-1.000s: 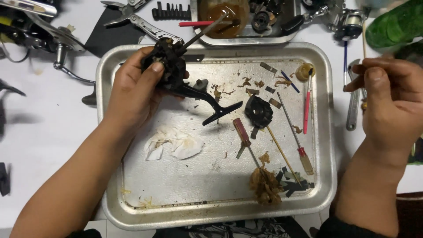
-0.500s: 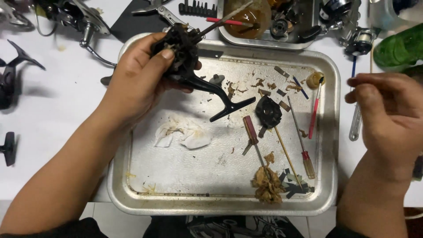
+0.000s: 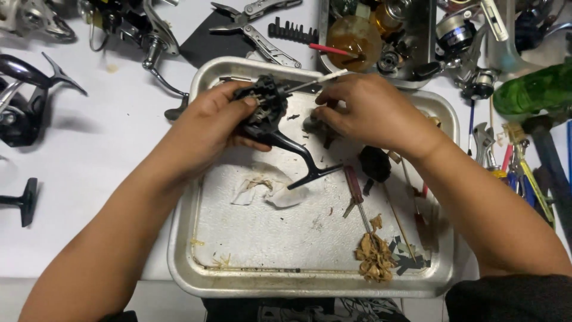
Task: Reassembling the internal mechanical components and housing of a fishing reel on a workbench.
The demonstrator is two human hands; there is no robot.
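My left hand (image 3: 205, 122) grips a black fishing reel body (image 3: 262, 113) above the far end of a metal tray (image 3: 185, 238); the reel's foot (image 3: 310, 170) points down toward the tray's middle. My right hand (image 3: 372, 110) is right beside the reel, fingers pinched on a thin white stick (image 3: 313, 80) whose tip reaches the reel's top. A small dark part under the right fingers is mostly hidden.
In the tray lie a crumpled dirty tissue (image 3: 265, 191), a red-handled screwdriver (image 3: 356, 191), a black round part (image 3: 375, 162) and a brown wad (image 3: 374, 256). Other reels (image 3: 24, 101), a multi-tool (image 3: 256, 27), a parts tray (image 3: 381, 36), a green bottle (image 3: 530, 89) and hand tools (image 3: 524, 173) surround it.
My right hand has swung from the tray's right edge across to the reel, bringing the white stick to it. My left hand has kept hold of the reel.
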